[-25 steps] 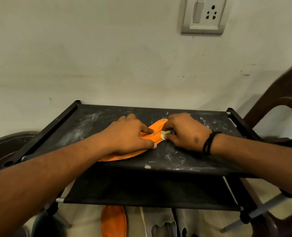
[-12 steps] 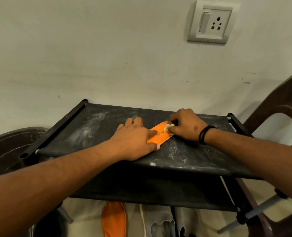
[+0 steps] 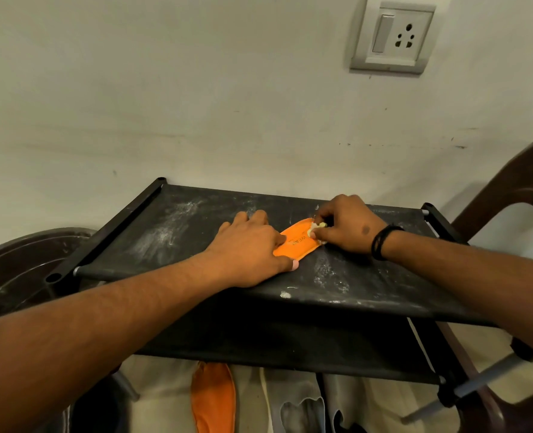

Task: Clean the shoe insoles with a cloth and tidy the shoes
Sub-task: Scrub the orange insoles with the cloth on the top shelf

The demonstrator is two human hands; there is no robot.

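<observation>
An orange insole lies flat on the dusty black top shelf of a shoe rack. My left hand presses down on its near end with flat fingers and hides most of it. My right hand pinches a small pale cloth against the insole's far end. A second orange insole lies on the floor below the rack, beside grey shoes.
The rack stands against a white wall with a switch and socket plate above. A brown plastic chair is at the right. A dark round tub sits at the left. A lower black shelf lies under the top one.
My right hand and the cloth have slid along the insole toward its far end. The left hand keeps pressing the near end. My head has pulled back a little.
</observation>
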